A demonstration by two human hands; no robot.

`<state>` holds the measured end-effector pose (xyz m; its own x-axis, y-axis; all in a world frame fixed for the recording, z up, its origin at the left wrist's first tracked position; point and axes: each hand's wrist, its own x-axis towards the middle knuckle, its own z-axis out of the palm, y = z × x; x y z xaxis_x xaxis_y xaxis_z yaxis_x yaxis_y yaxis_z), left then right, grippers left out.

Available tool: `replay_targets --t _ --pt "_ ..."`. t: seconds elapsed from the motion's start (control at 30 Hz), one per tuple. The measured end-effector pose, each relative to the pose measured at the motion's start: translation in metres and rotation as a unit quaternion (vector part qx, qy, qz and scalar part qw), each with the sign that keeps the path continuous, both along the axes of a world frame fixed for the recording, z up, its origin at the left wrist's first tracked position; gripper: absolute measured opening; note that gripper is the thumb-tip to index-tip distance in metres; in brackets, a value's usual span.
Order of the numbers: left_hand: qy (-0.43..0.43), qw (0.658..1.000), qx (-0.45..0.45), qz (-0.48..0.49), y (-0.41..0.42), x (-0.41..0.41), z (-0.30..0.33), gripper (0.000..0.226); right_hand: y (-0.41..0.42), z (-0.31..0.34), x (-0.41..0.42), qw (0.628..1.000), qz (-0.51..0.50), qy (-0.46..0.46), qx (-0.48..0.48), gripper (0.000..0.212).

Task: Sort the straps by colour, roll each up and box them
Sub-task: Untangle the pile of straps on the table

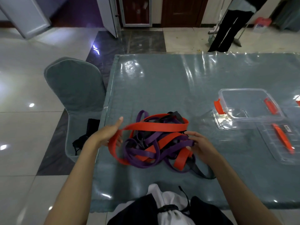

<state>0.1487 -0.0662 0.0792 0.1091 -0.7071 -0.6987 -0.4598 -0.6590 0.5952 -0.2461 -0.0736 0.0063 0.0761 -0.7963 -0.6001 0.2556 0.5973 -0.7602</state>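
The left hand grips a red strap – lifting it off the tangled pile of straps mid-desk; the right hand pinches a purple strap – clear box well apart.

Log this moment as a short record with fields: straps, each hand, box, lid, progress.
straps: red strap, purple straps and dark grey straps tangled in one pile on the table
left hand: holds a loop of the red strap at the pile's left side
right hand: grip on straps at the pile's right edge
box: clear, orange clasps, empty, to the right of the pile
lid: off, flat on the table in front of the box
progress: nothing sorted, rolled or boxed yet
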Motion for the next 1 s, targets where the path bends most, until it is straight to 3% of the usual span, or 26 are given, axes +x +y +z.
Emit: replay_targets --t 0.13,0.27,0.33,0.43,0.5,0.57,0.6,0.67,0.77,0.87,0.93,1.0 --pt "0.038 0.997 0.053 -0.052 0.011 -0.006 -0.004 0.075 0.004 0.004 0.006 1.0 -0.021 -0.02 0.003 0.028" --pt "0.032 0.992 -0.011 -0.122 0.024 -0.002 -0.011 0.051 0.012 0.008 0.007 0.996 -0.081 -0.044 0.015 0.026" --pt "0.018 0.994 -0.07 -0.087 0.028 0.0 -0.016 0.037 0.014 0.01 0.003 0.991 -0.125 -0.043 0.012 0.021" --pt "-0.011 0.985 -0.171 0.011 0.03 0.002 -0.021 0.015 0.016 0.01 -0.01 0.985 -0.134 0.109 -0.029 0.017" --pt "-0.011 0.977 -0.205 0.051 0.032 0.003 -0.022 0.017 0.021 0.008 -0.015 0.96 -0.101 0.243 -0.096 0.015" --pt "0.0 0.973 -0.221 0.067 0.035 0.003 -0.022 0.018 0.028 0.007 -0.012 0.94 -0.056 0.306 -0.142 0.009" --pt "0.005 0.972 -0.226 0.069 0.036 0.001 -0.022 0.018 0.03 0.005 -0.008 0.93 -0.032 0.333 -0.154 0.019" --pt "0.003 0.97 -0.231 0.071 0.04 -0.005 -0.023 0.018 0.034 0.002 0.002 0.893 -0.01 0.413 -0.18 0.039" --pt "-0.016 0.964 -0.249 0.096 0.046 -0.011 -0.026 0.017 0.046 0.001 0.021 0.809 0.052 0.541 -0.224 0.059" --pt "-0.025 0.96 -0.256 0.108 0.049 -0.016 -0.026 0.018 0.062 -0.006 0.037 0.693 0.109 0.631 -0.33 0.045" --pt "-0.022 0.96 -0.257 0.109 0.05 -0.02 -0.027 0.02 0.07 -0.015 0.044 0.662 0.193 0.595 -0.412 0.025" --pt "-0.022 0.962 -0.247 0.112 0.051 -0.025 -0.026 0.024 0.076 -0.027 0.056 0.64 0.365 0.549 -0.394 0.028"
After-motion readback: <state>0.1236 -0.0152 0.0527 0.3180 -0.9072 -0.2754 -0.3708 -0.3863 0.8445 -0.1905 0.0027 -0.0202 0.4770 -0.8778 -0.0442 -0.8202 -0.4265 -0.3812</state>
